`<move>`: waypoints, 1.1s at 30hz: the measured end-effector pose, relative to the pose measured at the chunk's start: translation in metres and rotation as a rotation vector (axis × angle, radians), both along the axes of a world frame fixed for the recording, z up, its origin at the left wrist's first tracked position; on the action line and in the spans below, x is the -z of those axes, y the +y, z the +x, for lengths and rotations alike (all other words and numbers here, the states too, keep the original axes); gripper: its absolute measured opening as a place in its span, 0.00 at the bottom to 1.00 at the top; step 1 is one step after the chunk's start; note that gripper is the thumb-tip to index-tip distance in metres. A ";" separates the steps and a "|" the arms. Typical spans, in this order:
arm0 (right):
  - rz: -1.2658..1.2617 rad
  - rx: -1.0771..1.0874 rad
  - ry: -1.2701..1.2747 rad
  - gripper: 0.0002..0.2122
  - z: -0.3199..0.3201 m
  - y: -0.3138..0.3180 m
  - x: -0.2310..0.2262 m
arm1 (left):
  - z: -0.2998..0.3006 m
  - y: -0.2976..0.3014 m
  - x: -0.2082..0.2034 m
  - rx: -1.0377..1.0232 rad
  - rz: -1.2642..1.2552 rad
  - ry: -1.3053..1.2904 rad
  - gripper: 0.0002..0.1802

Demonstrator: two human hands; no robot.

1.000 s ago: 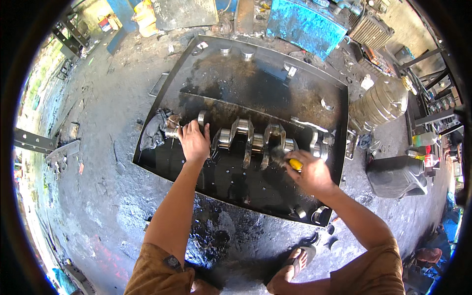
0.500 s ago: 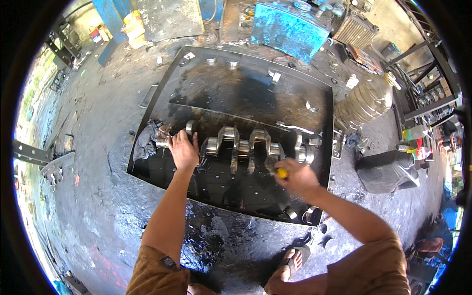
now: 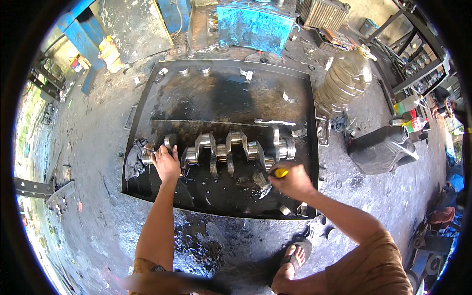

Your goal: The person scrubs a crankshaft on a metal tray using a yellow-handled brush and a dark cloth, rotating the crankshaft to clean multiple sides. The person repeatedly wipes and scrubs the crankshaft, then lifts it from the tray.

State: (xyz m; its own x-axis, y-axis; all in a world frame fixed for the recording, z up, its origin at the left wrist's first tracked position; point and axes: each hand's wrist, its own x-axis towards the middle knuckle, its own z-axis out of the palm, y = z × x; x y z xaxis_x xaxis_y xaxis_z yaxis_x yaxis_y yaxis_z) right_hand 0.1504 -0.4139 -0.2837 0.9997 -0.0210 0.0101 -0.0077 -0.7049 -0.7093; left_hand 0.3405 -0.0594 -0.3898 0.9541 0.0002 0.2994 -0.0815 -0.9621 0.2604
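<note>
A shiny steel crankshaft (image 3: 221, 153) lies across a black metal tray (image 3: 142, 93). My left hand (image 3: 166, 164) rests around its left end, fingers curved over the metal. In my right hand (image 3: 293, 182) is a brush (image 3: 280, 172) with a yellow handle. Its dark bristles are low beside the right part of the crankshaft, just over the wet tray floor; whether they touch is hard to tell. A dark, crumpled rag (image 3: 134, 162) covers the tray's left side by the crankshaft's end. Light liquid spots the tray floor near the brush.
Several curved metal shells lie in the tray, one of them a shell (image 3: 290, 98) at the far right. A large clear jug (image 3: 344, 81) and a black jerrycan (image 3: 378, 150) stand to the right. Behind is a blue metal box (image 3: 253, 27). Dark fluid stains the floor.
My whole view has shifted, so the tray sits farther left. The brush has moved off the crankshaft's right part toward the near side. My left hand stays at the crankshaft's left end.
</note>
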 end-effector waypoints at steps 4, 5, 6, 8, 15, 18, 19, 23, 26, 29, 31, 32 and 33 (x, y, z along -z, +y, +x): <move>-0.042 -0.017 -0.376 0.08 0.013 -0.001 -0.020 | 0.000 0.001 0.003 -0.016 0.010 -0.023 0.22; -0.060 0.020 -0.305 0.09 0.020 0.005 -0.019 | 0.000 0.001 0.002 -0.018 0.020 -0.020 0.22; -0.096 0.070 -0.216 0.09 0.027 0.012 -0.017 | 0.000 0.001 0.002 -0.022 0.035 -0.003 0.22; -0.199 -0.024 -0.266 0.09 0.037 0.024 -0.009 | -0.001 0.001 0.000 -0.025 0.037 0.022 0.22; -0.456 -0.423 -0.269 0.12 0.009 0.018 0.026 | 0.001 0.001 -0.003 -0.031 0.036 0.062 0.24; -0.477 -0.469 -0.202 0.15 0.009 0.023 0.035 | 0.002 0.001 0.001 -0.029 0.041 0.041 0.24; -0.503 -0.480 -0.206 0.14 0.012 0.026 0.037 | 0.002 0.002 0.002 -0.010 0.035 0.014 0.24; -0.435 -0.409 -0.172 0.15 0.017 0.026 0.026 | 0.001 0.002 0.002 -0.022 0.043 0.002 0.24; -0.361 -0.356 -0.168 0.18 0.010 0.019 0.015 | 0.000 0.001 0.000 -0.015 0.000 0.013 0.23; -0.372 -0.337 -0.112 0.19 0.010 0.023 0.011 | -0.002 0.000 -0.002 0.002 0.018 -0.017 0.22; -0.360 -0.324 -0.058 0.19 0.014 0.026 0.009 | -0.002 0.000 -0.002 0.005 0.015 0.011 0.22; -0.366 -0.317 0.002 0.19 0.020 0.029 0.007 | -0.001 0.000 -0.002 0.000 0.021 0.027 0.22; -0.275 -0.274 -0.085 0.15 0.022 0.027 0.003 | -0.001 0.000 -0.002 -0.002 0.005 0.030 0.22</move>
State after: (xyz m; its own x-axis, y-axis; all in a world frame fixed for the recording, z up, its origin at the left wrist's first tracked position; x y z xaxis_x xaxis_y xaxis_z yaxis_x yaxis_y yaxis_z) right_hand 0.1724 -0.3866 -0.2863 0.9632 0.2615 0.0616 0.2580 -0.8365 -0.4833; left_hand 0.3394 -0.0592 -0.3878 0.9628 0.0006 0.2702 -0.0718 -0.9635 0.2579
